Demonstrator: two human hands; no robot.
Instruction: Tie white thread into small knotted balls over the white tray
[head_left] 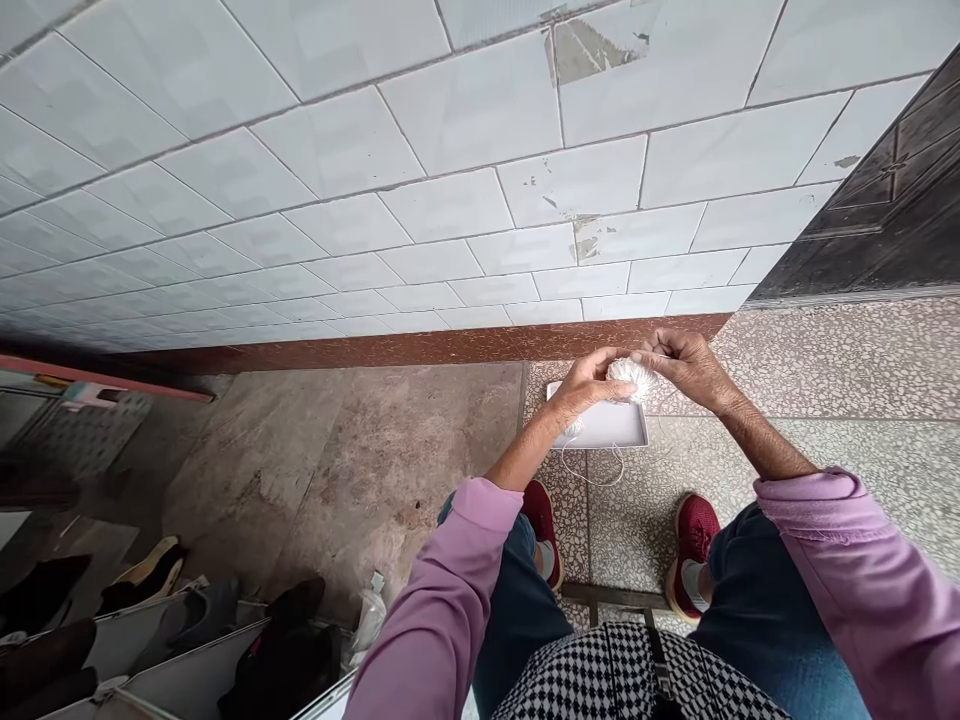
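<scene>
A ball of white string [631, 380] is held up in front of the tiled wall. My left hand [589, 385] is closed around its left side, with the thumb along the front. At its upper right, my right hand [686, 368] has its fingers curled and pinched on a thin strand, the thumb close against the ball. Below the hands, a shallow white tray [619, 432] rests on the floor. A second bundle of white string [573, 427] sits in its left part, partly hidden by my left wrist. A loose loop of string [600, 484] hangs past the tray's front edge.
The white tiled wall [450, 210] rises ahead, with a dark door [892, 210] at its right. My red shoes [694, 530] stand on the speckled floor either side of a wooden bar [619, 597]. At lower left is a rack [187, 655] holding several shoes.
</scene>
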